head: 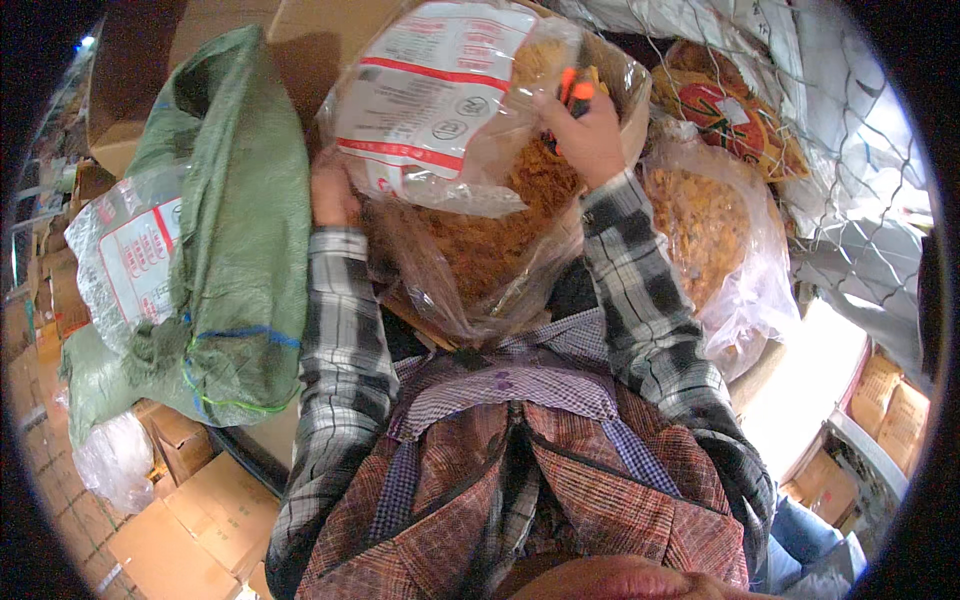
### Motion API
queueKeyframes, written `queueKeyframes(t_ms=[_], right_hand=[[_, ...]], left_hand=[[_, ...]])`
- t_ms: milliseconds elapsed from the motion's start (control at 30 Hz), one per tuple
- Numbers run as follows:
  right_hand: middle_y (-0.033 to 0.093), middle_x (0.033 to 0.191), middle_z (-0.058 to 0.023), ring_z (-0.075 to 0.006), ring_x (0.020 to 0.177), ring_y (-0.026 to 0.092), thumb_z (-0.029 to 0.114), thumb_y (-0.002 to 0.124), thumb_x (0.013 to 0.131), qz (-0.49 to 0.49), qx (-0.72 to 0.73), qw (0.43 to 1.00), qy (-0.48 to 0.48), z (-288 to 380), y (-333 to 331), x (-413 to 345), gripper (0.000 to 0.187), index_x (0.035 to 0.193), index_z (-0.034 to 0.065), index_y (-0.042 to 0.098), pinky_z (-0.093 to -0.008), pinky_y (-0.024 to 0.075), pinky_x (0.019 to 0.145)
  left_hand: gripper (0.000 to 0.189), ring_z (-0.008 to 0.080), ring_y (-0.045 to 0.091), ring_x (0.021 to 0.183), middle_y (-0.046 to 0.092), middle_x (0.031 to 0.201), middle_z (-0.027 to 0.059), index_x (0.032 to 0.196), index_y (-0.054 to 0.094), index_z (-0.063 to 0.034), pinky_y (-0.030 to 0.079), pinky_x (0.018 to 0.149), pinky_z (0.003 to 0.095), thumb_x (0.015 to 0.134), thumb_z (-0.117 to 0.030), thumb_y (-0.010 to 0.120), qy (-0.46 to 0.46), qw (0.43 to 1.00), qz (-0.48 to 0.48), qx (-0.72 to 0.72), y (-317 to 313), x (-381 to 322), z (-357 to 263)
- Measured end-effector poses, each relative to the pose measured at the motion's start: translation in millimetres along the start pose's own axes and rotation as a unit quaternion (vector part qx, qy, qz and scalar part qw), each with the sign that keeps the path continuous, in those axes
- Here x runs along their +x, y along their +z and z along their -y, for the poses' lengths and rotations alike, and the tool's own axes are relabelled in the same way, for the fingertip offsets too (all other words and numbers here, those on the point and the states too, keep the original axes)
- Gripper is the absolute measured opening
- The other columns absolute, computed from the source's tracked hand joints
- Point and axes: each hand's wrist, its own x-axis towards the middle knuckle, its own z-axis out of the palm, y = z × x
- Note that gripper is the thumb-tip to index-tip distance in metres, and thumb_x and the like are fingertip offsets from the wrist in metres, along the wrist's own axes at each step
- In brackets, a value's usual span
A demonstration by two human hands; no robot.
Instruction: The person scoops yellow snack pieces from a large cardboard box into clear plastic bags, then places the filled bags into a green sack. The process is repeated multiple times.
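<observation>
Before me stands a large clear plastic bag (480,277) filled with orange-brown shredded or flaky stuff. A clear sheet or bag with a white, red-striped printed panel (427,97) lies across its upper part. My left hand (334,195) is at the bag's left edge; its fingers are partly hidden by plastic, so its grip is unclear. My right hand (589,135) is closed around a small black and orange tool (577,90), perhaps a cutter, over the upper right of the bag. The tool's lower end is near the brown contents.
A green woven sack (255,187) stands at left, beside a clear printed bag (135,255). At right lie a tied plastic bag of brownish flakes (697,217) and a red-and-yellow package (727,112) by wire mesh (862,172). Cardboard boxes (217,517) are at lower left.
</observation>
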Motion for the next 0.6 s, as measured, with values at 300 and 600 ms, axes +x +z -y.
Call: queueKeyframes(t_ms=[300,600], right_hand=[[0.06,0.091,-0.0004,-0.0101,0.078,0.058,0.002,0.065,0.088,-0.058,0.238,0.966,-0.082,42.3,-20.9,-64.7,0.024,0.11,0.0023,0.057,-0.0258,0.0494,0.071],[0.057,0.077,-0.0007,-0.0105,0.061,0.053,0.001,0.064,0.082,0.266,0.297,0.917,-0.012,103.3,-2.4,-156.1,0.013,0.091,0.0026,0.055,-0.0254,0.0426,0.054]], left_hand=[[0.079,0.0354,0.028,0.14,0.028,0.151,0.0262,0.148,0.021,0.0048,0.022,0.115,0.0406,0.093,-0.035,0.061,0.141,0.984,0.021,0.111,29.3,-124.2,-58.4],[0.115,0.0233,0.036,0.134,0.038,0.146,0.013,0.151,0.016,0.0002,0.028,0.112,0.0367,0.064,-0.023,0.087,0.246,0.902,0.331,-0.127,36.0,-190.8,-110.1]])
